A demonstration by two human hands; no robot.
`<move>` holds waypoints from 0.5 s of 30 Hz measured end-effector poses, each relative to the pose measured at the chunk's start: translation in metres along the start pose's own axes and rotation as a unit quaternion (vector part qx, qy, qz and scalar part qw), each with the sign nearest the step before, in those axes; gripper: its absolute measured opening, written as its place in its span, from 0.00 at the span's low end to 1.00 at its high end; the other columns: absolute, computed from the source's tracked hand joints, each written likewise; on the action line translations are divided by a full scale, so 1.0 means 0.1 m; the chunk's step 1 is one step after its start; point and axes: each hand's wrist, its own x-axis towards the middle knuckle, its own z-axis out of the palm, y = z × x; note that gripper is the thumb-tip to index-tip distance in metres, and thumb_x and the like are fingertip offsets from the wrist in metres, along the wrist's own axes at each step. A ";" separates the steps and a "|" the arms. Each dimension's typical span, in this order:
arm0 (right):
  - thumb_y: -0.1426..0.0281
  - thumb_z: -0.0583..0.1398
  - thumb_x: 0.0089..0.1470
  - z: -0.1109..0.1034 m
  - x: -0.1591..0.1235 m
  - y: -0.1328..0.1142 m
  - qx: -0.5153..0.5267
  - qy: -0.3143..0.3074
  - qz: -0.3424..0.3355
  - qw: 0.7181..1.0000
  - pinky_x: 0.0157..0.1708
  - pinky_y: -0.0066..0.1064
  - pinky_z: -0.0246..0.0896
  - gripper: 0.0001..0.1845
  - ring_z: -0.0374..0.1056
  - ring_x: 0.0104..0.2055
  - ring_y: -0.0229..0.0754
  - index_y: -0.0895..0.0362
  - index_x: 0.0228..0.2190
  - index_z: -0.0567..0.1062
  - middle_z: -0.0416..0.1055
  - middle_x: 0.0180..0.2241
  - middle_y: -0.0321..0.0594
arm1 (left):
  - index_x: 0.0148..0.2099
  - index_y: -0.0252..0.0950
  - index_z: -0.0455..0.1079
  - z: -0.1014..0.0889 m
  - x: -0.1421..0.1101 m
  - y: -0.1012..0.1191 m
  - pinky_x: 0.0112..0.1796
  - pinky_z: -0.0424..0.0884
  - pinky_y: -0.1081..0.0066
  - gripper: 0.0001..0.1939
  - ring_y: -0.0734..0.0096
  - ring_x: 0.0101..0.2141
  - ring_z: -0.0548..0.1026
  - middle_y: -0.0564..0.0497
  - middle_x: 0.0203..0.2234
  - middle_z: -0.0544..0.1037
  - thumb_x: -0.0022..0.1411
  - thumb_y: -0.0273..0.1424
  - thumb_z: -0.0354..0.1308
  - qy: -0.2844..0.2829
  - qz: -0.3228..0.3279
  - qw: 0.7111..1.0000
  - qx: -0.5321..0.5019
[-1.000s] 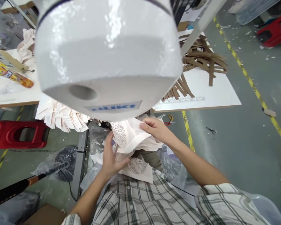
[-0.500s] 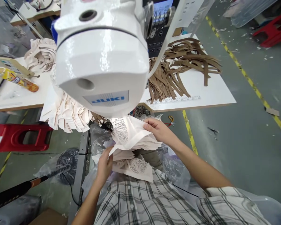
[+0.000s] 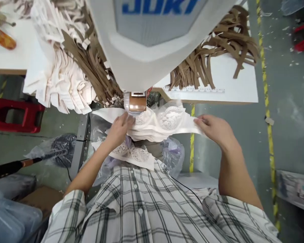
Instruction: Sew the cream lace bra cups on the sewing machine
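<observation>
A white lace bra (image 3: 171, 118) is spread sideways just below the sewing machine head, with its cups uppermost. My right hand (image 3: 215, 130) pinches the end of its right wing and pulls it out to the side. Close to the machine's needle area, my left hand (image 3: 119, 131) has its fingers closed on the bra's left part; the fingertips are slightly blurred. More layered white pieces (image 3: 149, 136) lie under the bra. Another white lace piece (image 3: 139, 155) rests nearer my body, against the plaid shirt.
The white sewing machine head (image 3: 142, 64) hangs over the work. Brown strips (image 3: 192, 64) lie on the right table (image 3: 239, 91) beside a ruler (image 3: 200, 90). White fabric pieces (image 3: 63, 77) and more brown strips (image 3: 93, 67) are at left. A red stool (image 3: 36, 116) stands on the floor.
My right hand has moved right, drawing the bra out wide. My left hand has shifted up, closer to the machine. The view has come nearer and tilted down.
</observation>
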 end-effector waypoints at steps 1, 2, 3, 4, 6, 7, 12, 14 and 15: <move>0.58 0.56 0.61 0.05 0.01 0.07 -0.039 -0.024 -0.005 0.999 0.32 0.38 0.58 0.16 0.69 0.34 0.50 0.55 0.36 0.78 0.76 0.33 0.47 | 0.64 0.38 0.64 0.05 -0.04 -0.03 0.62 0.61 0.58 0.25 0.59 0.66 0.60 0.41 0.66 0.63 0.68 0.24 0.44 -0.060 -0.032 0.998 -0.007; 0.58 0.55 0.61 0.11 0.02 0.09 -0.057 -0.028 -0.022 0.998 0.35 0.40 0.61 0.17 0.70 0.38 0.52 0.56 0.39 0.78 0.77 0.37 0.50 | 0.65 0.36 0.63 0.09 -0.11 -0.07 0.60 0.63 0.58 0.25 0.58 0.64 0.62 0.39 0.65 0.63 0.68 0.25 0.44 -0.094 -0.080 0.992 -0.004; 0.58 0.55 0.62 0.18 0.03 0.05 -0.055 -0.008 -0.051 0.997 0.39 0.43 0.63 0.18 0.71 0.42 0.55 0.56 0.43 0.77 0.76 0.42 0.52 | 0.64 0.34 0.64 0.12 -0.21 -0.14 0.58 0.66 0.58 0.23 0.56 0.62 0.66 0.37 0.62 0.66 0.69 0.28 0.44 -0.112 -0.133 0.985 0.006; 0.58 0.54 0.62 0.27 0.05 -0.04 -0.039 0.028 -0.087 0.995 0.44 0.45 0.64 0.21 0.70 0.47 0.57 0.57 0.47 0.76 0.75 0.46 0.54 | 0.60 0.32 0.67 0.14 -0.31 -0.20 0.54 0.68 0.57 0.21 0.53 0.57 0.70 0.35 0.57 0.71 0.69 0.32 0.46 -0.126 -0.177 0.976 0.019; 0.56 0.54 0.63 0.44 0.09 -0.33 0.003 0.099 -0.172 0.980 0.54 0.49 0.62 0.26 0.66 0.57 0.59 0.59 0.55 0.70 0.71 0.53 0.57 | 0.48 0.29 0.74 0.17 -0.51 -0.32 0.45 0.72 0.57 0.20 0.49 0.45 0.76 0.35 0.43 0.77 0.66 0.41 0.53 -0.163 -0.223 0.960 0.036; 0.55 0.55 0.63 0.52 0.12 -0.51 0.021 0.112 -0.218 0.969 0.59 0.50 0.59 0.29 0.63 0.61 0.59 0.60 0.58 0.68 0.69 0.57 0.57 | 0.41 0.30 0.75 0.19 -0.60 -0.36 0.41 0.72 0.59 0.19 0.50 0.40 0.77 0.37 0.37 0.78 0.63 0.43 0.57 -0.187 -0.231 0.954 0.038; 0.56 0.53 0.65 0.81 0.24 -1.13 -0.007 -0.040 -0.326 0.944 0.58 0.53 0.60 0.30 0.65 0.59 0.62 0.64 0.59 0.66 0.70 0.56 0.61 | 0.27 0.34 0.69 0.09 -0.76 -0.30 0.30 0.62 0.69 0.11 0.63 0.28 0.73 0.45 0.26 0.75 0.62 0.31 0.54 -0.225 -0.226 0.948 0.021; 0.56 0.53 0.65 0.83 0.24 -1.12 -0.031 -0.082 -0.312 0.946 0.54 0.53 0.64 0.29 0.69 0.54 0.64 0.65 0.57 0.68 0.73 0.52 0.61 | 0.27 0.35 0.66 -0.08 -0.73 -0.20 0.28 0.57 0.69 0.13 0.65 0.27 0.70 0.46 0.26 0.74 0.64 0.30 0.50 -0.192 -0.226 0.955 0.016; 0.55 0.54 0.64 0.80 0.21 -1.10 -0.029 -0.080 -0.309 0.947 0.53 0.53 0.64 0.29 0.69 0.54 0.63 0.64 0.56 0.68 0.73 0.51 0.60 | 0.27 0.36 0.65 -0.19 -0.72 -0.15 0.28 0.56 0.69 0.13 0.66 0.26 0.69 0.47 0.25 0.73 0.65 0.31 0.49 -0.167 -0.227 0.959 0.010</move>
